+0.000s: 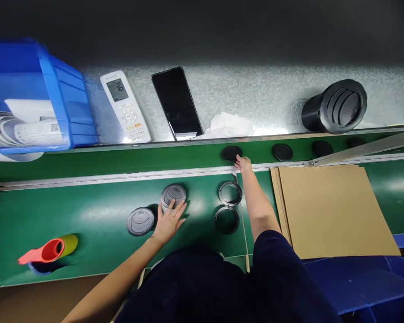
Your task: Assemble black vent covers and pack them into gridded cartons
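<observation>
My left hand (168, 223) lies with spread fingers over the lower edge of a round black vent (173, 194) on the green table. A second round vent (140, 221) sits just left of it. Up on the narrow green strip, my right hand (243, 162) reaches out with its fingertips closed on the edge of a black disc (231, 153). Two black rings, an upper one (221, 193) and a lower one (217, 220), lie one below the other between my hands.
More black discs (283, 152) lie on the strip to the right, crossed by a metal bar (366, 148). Cardboard sheets (336, 211) lie right; a tape roll (68, 245) lies left. A shelf (269, 98) holds a blue bin (76, 103), remote (126, 107), phone (177, 103) and black vent (343, 106).
</observation>
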Tool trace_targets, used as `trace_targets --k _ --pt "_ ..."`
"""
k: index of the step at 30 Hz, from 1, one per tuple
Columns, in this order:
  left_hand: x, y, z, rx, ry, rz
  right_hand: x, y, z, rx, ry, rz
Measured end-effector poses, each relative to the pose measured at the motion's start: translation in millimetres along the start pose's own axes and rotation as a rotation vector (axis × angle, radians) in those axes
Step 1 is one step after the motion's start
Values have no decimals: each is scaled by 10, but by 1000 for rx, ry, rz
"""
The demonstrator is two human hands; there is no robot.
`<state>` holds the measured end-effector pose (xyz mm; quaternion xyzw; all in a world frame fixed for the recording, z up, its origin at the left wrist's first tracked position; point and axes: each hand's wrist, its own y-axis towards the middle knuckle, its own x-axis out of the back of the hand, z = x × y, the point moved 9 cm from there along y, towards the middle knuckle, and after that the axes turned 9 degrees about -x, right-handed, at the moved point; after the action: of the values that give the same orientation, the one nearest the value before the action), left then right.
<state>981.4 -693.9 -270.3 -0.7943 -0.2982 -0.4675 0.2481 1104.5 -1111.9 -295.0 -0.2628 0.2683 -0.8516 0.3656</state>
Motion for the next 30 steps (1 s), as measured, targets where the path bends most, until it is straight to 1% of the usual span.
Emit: trace_targets --k 2,3,4,5,6,7,8,9,10,11,12,13,14,16,17,19,21,23,25,27,30 --pt "205 -93 137 168 -173 -117 -191 -311 -202 -30 83 106" --pt "306 -126 166 259 -317 -195 -313 -539 -314 -34 144 194" --pt "393 -149 168 346 -509 -286 -454 -818 -425 -29 221 315" --pt "448 -157 138 424 -748 -373 -603 -1144 -536 -24 307 459" --pt "477 -148 76 486 -1019 -457 -745 -1506 -648 -24 389 613" --pt "482 -116 -24 525 -1317 -515 -869 -1881 -764 -32 453 760" --pt "485 -66 -161 534 -1590 -523 -965 -2239 -885 -47 484 880" --pt "526 -31 -288 521 -1796 -535 -1033 -2555 -1006 -59 472 960" --pt "585 -22 -395 498 -1949 -544 -1078 -2819 -1113 -60 434 1009" --pt "659 -50 -467 476 -2038 -570 -1096 -3020 -1189 -34 374 1024" --pt "733 -111 -511 461 -2084 -610 -1082 -3151 -1223 28 297 996" --pt "795 -195 -545 455 -2108 -647 -1026 -3218 -1203 127 215 918" --pt "844 -288 -581 453 -2123 -671 -934 -3250 -1131 259 135 807" --pt "903 -467 -679 447 -2143 -672 -707 -3342 -886 573 -10 574" --pt "914 -544 -736 446 -2151 -662 -619 -3432 -762 732 -75 499" --pt "908 -674 -843 452 -2155 -661 -541 -3649 -608 999 -211 444" --pt "882 -769 -935 455 -2156 -689 -530 -3807 -586 1162 -352 413" --pt "843 -830 -1023 448 -2156 -706 -530 -3866 -637 1222 -453 379" --pt "794 -864 -1118 433 -2155 -686 -530 -3870 -721 1218 -502 394" --pt "751 -884 -1211 415 -2158 -660 -495 -3853 -797 1174 -489 446" --pt "722 -884 -1350 361 -2175 -644 -371 -3818 -868 1058 -408 543"
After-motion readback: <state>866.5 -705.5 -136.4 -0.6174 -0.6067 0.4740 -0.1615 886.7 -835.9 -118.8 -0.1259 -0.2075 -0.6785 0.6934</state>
